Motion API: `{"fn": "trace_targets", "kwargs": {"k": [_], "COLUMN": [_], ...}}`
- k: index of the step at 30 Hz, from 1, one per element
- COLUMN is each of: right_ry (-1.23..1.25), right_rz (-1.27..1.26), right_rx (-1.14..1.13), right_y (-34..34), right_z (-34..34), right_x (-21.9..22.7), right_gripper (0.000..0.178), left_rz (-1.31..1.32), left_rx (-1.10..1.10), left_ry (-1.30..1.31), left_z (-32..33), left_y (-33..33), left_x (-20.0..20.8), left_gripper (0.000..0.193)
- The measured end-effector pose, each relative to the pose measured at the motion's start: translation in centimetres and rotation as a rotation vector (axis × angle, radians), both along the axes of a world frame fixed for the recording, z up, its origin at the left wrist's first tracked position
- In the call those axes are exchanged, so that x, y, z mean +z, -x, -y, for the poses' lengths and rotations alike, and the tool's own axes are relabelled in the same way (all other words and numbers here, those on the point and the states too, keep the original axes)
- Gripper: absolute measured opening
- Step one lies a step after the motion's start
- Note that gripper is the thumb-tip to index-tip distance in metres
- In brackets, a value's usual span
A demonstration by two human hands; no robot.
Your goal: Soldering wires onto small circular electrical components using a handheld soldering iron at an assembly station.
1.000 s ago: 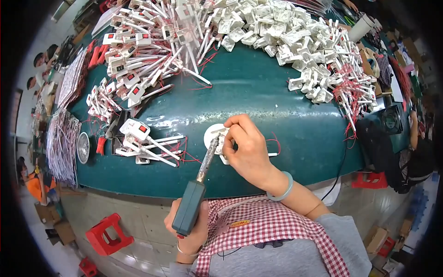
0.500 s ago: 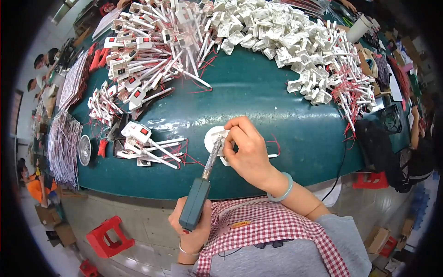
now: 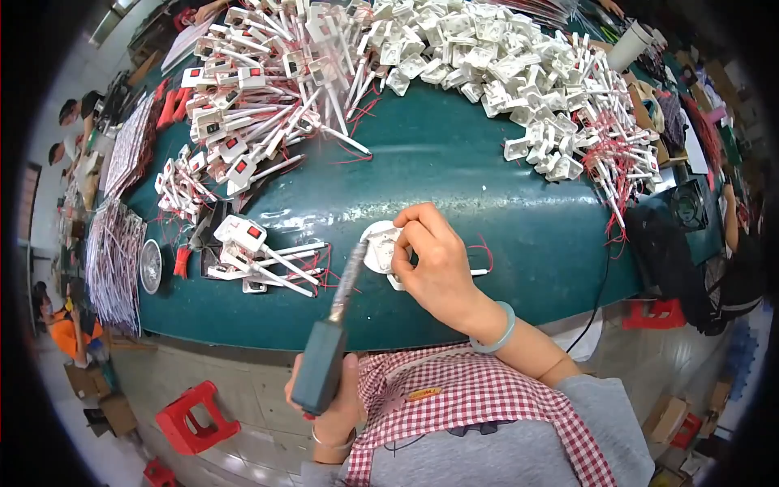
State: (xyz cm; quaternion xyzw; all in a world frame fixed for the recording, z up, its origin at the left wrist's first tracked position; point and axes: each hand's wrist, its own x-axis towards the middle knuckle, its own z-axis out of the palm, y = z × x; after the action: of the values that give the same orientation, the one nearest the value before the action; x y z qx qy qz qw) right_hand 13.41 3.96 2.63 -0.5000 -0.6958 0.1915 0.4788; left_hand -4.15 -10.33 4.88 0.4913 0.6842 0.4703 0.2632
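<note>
My left hand [image 3: 347, 399] is closed round the handle of a dark green soldering gun [image 3: 321, 365] with a long, stained metal barrel. Its tip points up towards the left edge of a round white disc [image 3: 376, 228] on the table. Over the disc, my right hand [image 3: 438, 264] has thumb and forefinger pinched on a small white plastic housing [image 3: 385, 253], largely hidden by the fingers. A thin white tube [image 3: 480, 273] and a red wire [image 3: 485, 247] show to the right of that hand.
White switch assemblies [image 3: 243, 105] with tubes and red wires are heaped at the far left, a smaller group [image 3: 251, 243] nearer. White plastic housings [image 3: 479, 53] are piled at the back. A metal bowl [image 3: 150, 266] stands left. Red stools [image 3: 197, 418] and other people surround the green table.
My left hand has drawn the soldering gun left and slightly down; its tip has moved off the white housing to the disc's left edge. My right hand has stayed in place.
</note>
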Motion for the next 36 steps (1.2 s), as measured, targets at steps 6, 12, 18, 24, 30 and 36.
{"fn": "trace_targets", "kwargs": {"k": [6, 12, 18, 24, 30, 36], "right_ry": [-0.014, -0.007, -0.005, 0.007, 0.102, 0.236], "right_rz": [-0.007, -0.011, -0.029, -0.054, -0.116, -0.235], "right_rx": [-0.006, -0.014, -0.001, -0.004, 0.083, 0.088], "right_y": [0.0, 0.0, 0.0, -0.2, -1.2, -3.9], "right_z": [0.0, -0.1, 0.0, 0.1, 0.6, 2.1], "right_x": [-0.1, -0.5, -0.3, -0.7, -0.3, -1.3], "right_gripper": [0.017, 0.016, 0.017, 0.017, 0.013, 0.015], "left_rz": [0.170, 0.089, 0.047, 0.175, 0.170, 0.273], "left_rx": [0.176, 0.026, 0.099, -0.016, -0.087, -0.058], "left_ry": [-0.005, 0.003, -0.136, -0.191, -0.229, -0.149], "left_z": [0.5, -0.6, -3.9, -8.9, -10.3, -10.5], "left_y": [-0.1, -0.5, -2.4, -4.4, -4.9, -4.7], "left_x": [-1.0, -1.0, -3.4, -3.8, -4.3, -4.2], "left_gripper": [0.022, 0.037, 0.027, 0.025, 0.026, 0.025]}}
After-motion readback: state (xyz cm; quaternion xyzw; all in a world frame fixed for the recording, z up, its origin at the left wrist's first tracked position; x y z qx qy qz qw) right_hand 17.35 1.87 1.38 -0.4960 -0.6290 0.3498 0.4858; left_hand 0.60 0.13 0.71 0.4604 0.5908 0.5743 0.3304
